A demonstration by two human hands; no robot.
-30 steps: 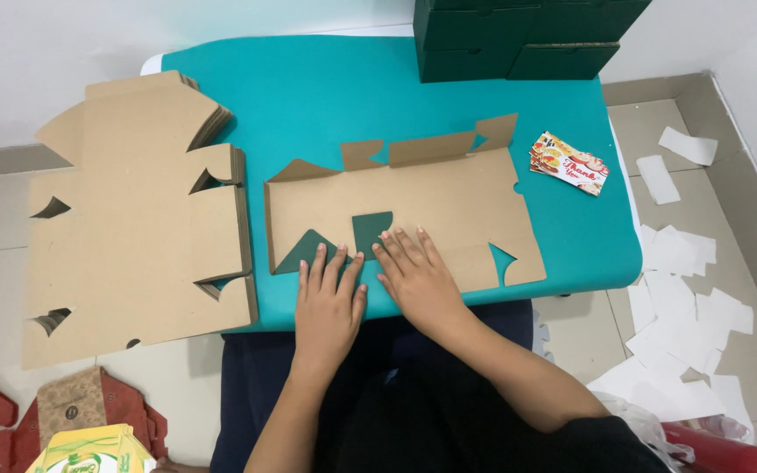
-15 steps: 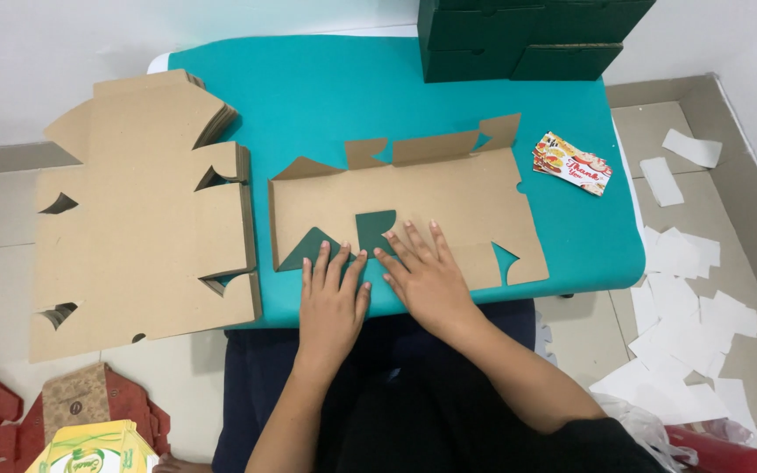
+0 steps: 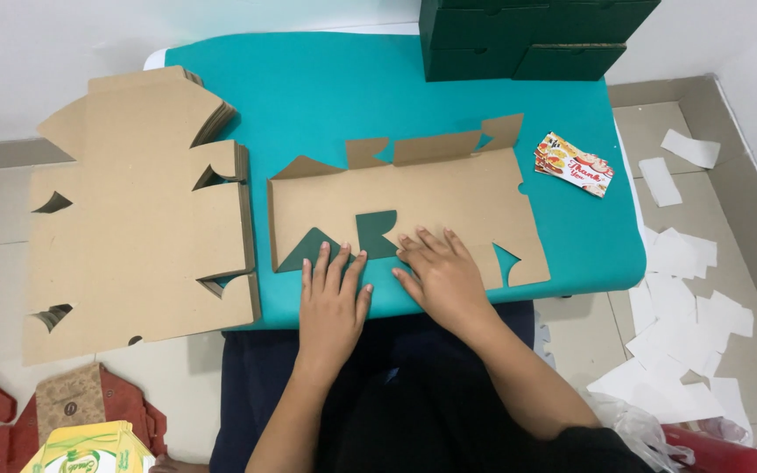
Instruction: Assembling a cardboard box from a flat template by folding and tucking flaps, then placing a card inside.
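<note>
Two flat hands, left hand (image 3: 333,302), right hand (image 3: 442,278), pressing notched brown cardboard blank (image 3: 449,197).

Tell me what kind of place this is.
Probably a small hand-packaging spot for folding boxes. Both hands, left and right, press a flat cardboard blank on a teal table, beside a stack of blanks, dark green boxes and paper scraps on the floor.

Left hand (image 3: 333,293) flat, palm down, fingers together, pointing forward. Right hand (image 3: 442,271) flat beside it, fingers spread, angled leftward. Both forearms bare, converging; hands close, not touching.
</note>
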